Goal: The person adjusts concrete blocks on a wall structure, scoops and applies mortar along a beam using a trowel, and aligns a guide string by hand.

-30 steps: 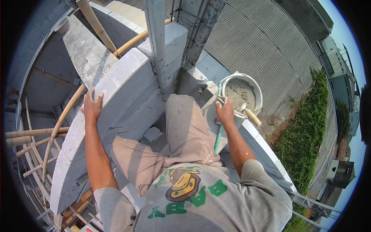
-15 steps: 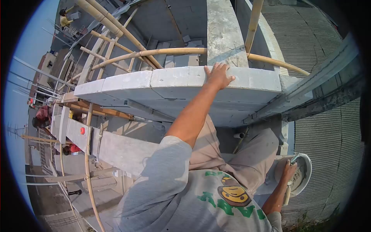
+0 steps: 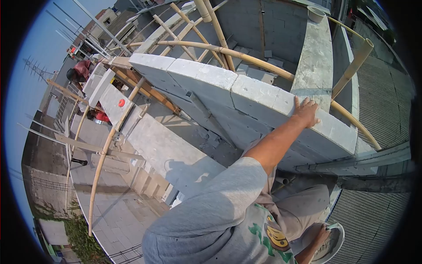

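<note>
My left hand (image 3: 306, 113) rests on the top edge of the pale block wall (image 3: 257, 94), fingers apart, holding nothing. It lies beside the concrete slab (image 3: 314, 57) that crosses behind the wall. At the lower right, my right hand (image 3: 323, 234) is closed round a teal-handled tool (image 3: 333, 226) at the side of the mortar bucket (image 3: 341, 247). Most of that tool is hidden, and the bucket is partly cut off by the dark rim of the view.
Bamboo poles (image 3: 228, 53) run behind the wall. A long plank (image 3: 176, 147) bears a red round object (image 3: 121, 103). Another person (image 3: 81, 71) is at the far left. A bowl (image 3: 316, 14) stands on the slab, and corrugated roofing (image 3: 373, 220) lies at the right.
The view has swung left along the wall, so the bucket now appears lower right. My left hand stays on the wall's top; my right hand has closed round the teal-handled tool.
</note>
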Motion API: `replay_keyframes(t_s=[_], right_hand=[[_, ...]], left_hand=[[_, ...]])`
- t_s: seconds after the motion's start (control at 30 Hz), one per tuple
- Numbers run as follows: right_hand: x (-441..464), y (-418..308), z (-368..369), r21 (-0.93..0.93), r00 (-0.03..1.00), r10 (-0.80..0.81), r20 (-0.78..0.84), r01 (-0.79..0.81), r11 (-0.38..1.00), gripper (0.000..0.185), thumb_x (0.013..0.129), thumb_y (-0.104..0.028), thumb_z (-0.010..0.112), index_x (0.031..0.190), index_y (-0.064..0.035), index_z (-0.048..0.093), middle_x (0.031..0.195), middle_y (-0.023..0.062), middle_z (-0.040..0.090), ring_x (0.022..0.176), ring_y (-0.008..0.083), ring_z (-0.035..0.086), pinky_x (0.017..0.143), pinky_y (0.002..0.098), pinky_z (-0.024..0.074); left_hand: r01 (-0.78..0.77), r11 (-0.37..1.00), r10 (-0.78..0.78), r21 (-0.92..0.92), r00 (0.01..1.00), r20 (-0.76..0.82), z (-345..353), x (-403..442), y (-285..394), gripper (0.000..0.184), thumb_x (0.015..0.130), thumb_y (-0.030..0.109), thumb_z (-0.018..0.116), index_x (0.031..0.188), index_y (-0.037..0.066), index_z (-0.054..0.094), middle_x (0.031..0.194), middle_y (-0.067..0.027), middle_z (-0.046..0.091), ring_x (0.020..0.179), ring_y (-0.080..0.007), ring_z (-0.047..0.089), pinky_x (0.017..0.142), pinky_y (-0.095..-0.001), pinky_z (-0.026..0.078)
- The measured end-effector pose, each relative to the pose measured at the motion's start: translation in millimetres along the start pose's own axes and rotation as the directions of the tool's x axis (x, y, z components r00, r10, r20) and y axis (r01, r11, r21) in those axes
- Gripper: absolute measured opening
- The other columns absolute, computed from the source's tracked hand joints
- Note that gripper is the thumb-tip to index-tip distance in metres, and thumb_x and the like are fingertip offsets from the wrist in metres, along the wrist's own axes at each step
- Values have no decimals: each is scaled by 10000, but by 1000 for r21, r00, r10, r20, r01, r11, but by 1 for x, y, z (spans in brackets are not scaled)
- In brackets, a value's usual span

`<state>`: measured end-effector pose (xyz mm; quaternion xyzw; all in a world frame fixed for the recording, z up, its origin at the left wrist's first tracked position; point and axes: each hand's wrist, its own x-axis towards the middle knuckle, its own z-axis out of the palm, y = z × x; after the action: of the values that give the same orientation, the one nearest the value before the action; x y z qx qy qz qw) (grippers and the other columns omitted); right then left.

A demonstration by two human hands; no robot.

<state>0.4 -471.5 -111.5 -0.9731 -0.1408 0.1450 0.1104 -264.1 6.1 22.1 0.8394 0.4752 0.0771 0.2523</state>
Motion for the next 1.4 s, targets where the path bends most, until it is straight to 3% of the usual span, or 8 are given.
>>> replay_keyframes(t_s=[0.2, 0.3, 0.47, 0.7, 0.83, 1.03, 1.27, 1.4], right_hand=[[-13, -3, 11, 5, 977, -133, -168, 136, 991, 563, 790, -298, 649, 1122, 135, 514, 1008, 299, 609, 962, 430, 585, 842, 437, 447], [-53, -62, -37, 195, 1000, 1, -29, 4, 981, 472, 782, -294, 663, 981, 126, 583, 943, 313, 610, 899, 430, 597, 802, 445, 443], [-27, -41, 0, 229, 800, -170, -575, 357, 905, 402, 811, -272, 630, 948, 104, 599, 859, 257, 626, 819, 420, 598, 756, 430, 455], [-42, -112, -41, 631, 941, -97, -325, 292, 719, 293, 889, -204, 538, 747, 46, 591, 623, 123, 566, 551, 181, 503, 542, 341, 412], [-33, -133, -34, 586, 928, -195, -318, 354, 729, 218, 893, -163, 535, 815, 32, 593, 659, 77, 581, 587, 154, 548, 559, 312, 439], [-23, -202, -34, 833, 921, -275, -276, 372, 409, 192, 850, -149, 592, 930, 25, 586, 737, 91, 620, 683, 165, 617, 632, 303, 482], [2, -246, -39, 518, 788, -343, -511, 600, 609, 212, 820, -145, 615, 970, 4, 598, 811, 155, 649, 747, 277, 634, 702, 359, 485], [17, -259, -39, 705, 876, -257, -409, 482, 520, 189, 820, -141, 608, 939, 5, 604, 807, 133, 649, 736, 236, 632, 678, 341, 479]], left_hand=[[-11, 1000, 11, 24, 1000, -4, 0, 0, -1, 620, 832, 446, 584, 1348, 147, 413, 1472, -58, 295, 1402, -259, 145, 1083, -622, -2], [-49, 997, 51, 55, 998, -45, 5, 3, -4, 598, 847, 450, 563, 1344, 149, 421, 1427, -44, 361, 1390, -256, 188, 1068, -639, 30], [-28, 990, 34, 140, 999, -38, -1, 1, 2, 587, 842, 448, 574, 1334, 158, 439, 1431, -43, 370, 1380, -245, 219, 1074, -629, 67], [-14, 989, 17, 147, 1000, -19, -1, 1, 3, 589, 845, 444, 573, 1341, 160, 430, 1445, -55, 348, 1387, -239, 203, 1083, -610, 45], [-9, 990, 11, 140, 1000, -16, 0, 4, 1, 601, 843, 449, 574, 1347, 158, 425, 1452, -56, 338, 1391, -238, 192, 1083, -610, 47], [-15, 988, 14, 151, 1000, 4, 0, 6, 0, 615, 845, 457, 566, 1363, 164, 409, 1465, -61, 320, 1390, -245, 197, 1082, -613, 39], [-25, 990, 27, 138, 1000, -12, -2, 4, 3, 611, 831, 463, 575, 1351, 181, 421, 1446, -80, 346, 1381, -243, 222, 1066, -633, 36], [-43, 989, 46, 144, 999, -21, 5, 10, -6, 641, 816, 485, 579, 1353, 172, 421, 1438, -84, 367, 1378, -274, 238, 1048, -640, 47]])
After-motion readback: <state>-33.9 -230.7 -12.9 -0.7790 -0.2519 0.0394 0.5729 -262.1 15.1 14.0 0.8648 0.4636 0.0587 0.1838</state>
